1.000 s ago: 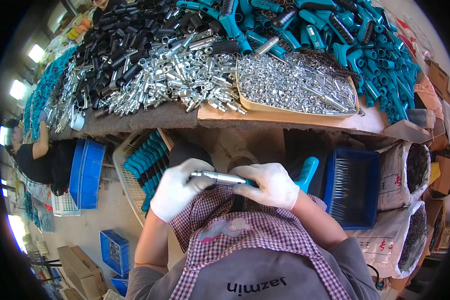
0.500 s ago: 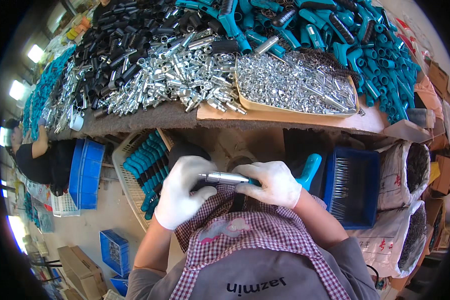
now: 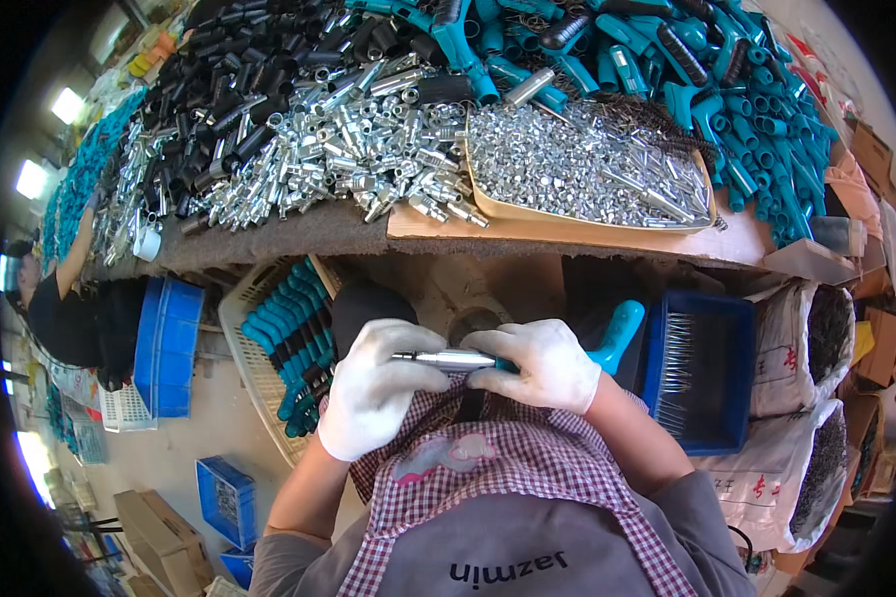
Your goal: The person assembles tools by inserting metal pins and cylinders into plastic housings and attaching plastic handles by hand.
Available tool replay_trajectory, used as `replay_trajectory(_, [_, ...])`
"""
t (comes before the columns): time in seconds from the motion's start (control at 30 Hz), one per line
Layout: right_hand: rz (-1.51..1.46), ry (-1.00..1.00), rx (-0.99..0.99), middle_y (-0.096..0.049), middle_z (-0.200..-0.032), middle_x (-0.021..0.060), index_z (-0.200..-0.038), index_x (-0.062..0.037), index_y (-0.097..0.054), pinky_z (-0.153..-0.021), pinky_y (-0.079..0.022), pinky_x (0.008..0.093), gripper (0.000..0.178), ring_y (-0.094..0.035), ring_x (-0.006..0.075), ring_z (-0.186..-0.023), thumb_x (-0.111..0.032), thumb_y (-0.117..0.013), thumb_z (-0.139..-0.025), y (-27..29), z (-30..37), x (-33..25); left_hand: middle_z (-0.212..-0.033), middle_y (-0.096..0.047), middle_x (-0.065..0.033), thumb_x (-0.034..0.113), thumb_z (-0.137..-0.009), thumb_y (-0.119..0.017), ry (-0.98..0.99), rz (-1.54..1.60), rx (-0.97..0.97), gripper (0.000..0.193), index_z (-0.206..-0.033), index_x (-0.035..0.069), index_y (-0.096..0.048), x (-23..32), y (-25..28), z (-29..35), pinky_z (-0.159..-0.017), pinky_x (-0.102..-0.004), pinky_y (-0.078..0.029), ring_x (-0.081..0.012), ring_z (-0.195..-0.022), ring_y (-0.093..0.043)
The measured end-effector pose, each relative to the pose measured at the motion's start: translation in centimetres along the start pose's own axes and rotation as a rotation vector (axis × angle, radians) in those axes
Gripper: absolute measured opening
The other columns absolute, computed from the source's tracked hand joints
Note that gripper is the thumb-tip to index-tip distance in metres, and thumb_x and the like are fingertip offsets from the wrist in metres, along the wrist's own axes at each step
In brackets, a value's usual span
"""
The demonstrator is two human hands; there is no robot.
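Note:
In front of my apron I hold a tool with a teal handle (image 3: 619, 336) and a silver metal barrel (image 3: 456, 359), lying level from side to side. My right hand (image 3: 548, 366), in a white glove, is closed round the teal part near the barrel. The curved end of the handle sticks out past it on the right. My gloved left hand (image 3: 370, 390) is closed on the barrel's left end, fingers over the top and thumb underneath. The fingers partly hide the barrel's thin tip.
The bench (image 3: 348, 231) ahead bears heaps of silver fittings (image 3: 319, 149), black sleeves (image 3: 199, 109) and teal handles (image 3: 747, 129). A tray (image 3: 567, 214) holds small metal parts. Below stand a crate (image 3: 259, 398) of teal tools and a blue bin (image 3: 722, 398) of thin rods. Another person (image 3: 85, 323) works far left.
My left hand has closed from a looser, blurred grip to fingers wrapped on the barrel. My right hand has stayed in place. The other person's arm has reached up toward the bench.

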State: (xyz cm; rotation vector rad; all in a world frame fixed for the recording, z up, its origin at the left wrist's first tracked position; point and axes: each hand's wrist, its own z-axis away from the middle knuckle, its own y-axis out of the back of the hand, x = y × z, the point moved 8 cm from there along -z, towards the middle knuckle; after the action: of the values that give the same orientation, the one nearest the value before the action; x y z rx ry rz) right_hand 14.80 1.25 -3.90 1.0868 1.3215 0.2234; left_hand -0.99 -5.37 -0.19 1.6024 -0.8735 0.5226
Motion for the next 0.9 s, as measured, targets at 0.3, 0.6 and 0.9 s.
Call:
replay_trajectory(0.3, [-1.788,0.0,0.569,-0.06,-0.104,0.0096,-0.104,-0.0115,-0.057,-0.083,-0.046,0.0376,0.026,-0.057,0.0219,-0.096,-0.036,-0.064,-0.097,-0.2,-0.1,3.5,-0.12,-0.064,-0.0231,0.021,-0.068,-0.085,0.358,-0.041,-0.462,0.084,-0.142,0.003,-0.048,-3.1,-4.6,0.5,-0.098,-0.0439,-0.049,-0.0423,-0.112,-0.061])
replay_trajectory(0.6, [-1.744,-1.138,0.677,-0.064,-0.085,0.0068,-0.094,-0.0062,-0.067,-0.072,-0.054,0.0385,0.011,-0.06,0.0216,-0.073,-0.015,-0.061,-0.095,-24.5,-0.9,30.8,-0.128,-0.062,-0.0207,0.016,-0.075,-0.074,0.312,0.013,-0.338,0.066,-0.136,0.005,-0.053,-6.2,-6.2,-0.8,-0.102,-0.0414,-0.049,-0.0381,-0.117,-0.061])
replay_trajectory(0.9, [0.13,-0.259,-0.158,-0.07,-0.112,0.0156,-0.116,-0.0129,-0.069,-0.088,-0.054,0.0406,0.029,-0.068,0.0303,-0.1,-0.014,-0.066,-0.088,-40.9,5.7,41.5,-0.091,-0.067,-0.0108,0.025,-0.076,-0.078,0.198,-0.18,-0.112,0.052,-0.124,0.015,-0.064,-10.5,-13.6,-1.0,-0.071,-0.0397,-0.058,-0.0303,-0.08,-0.068])
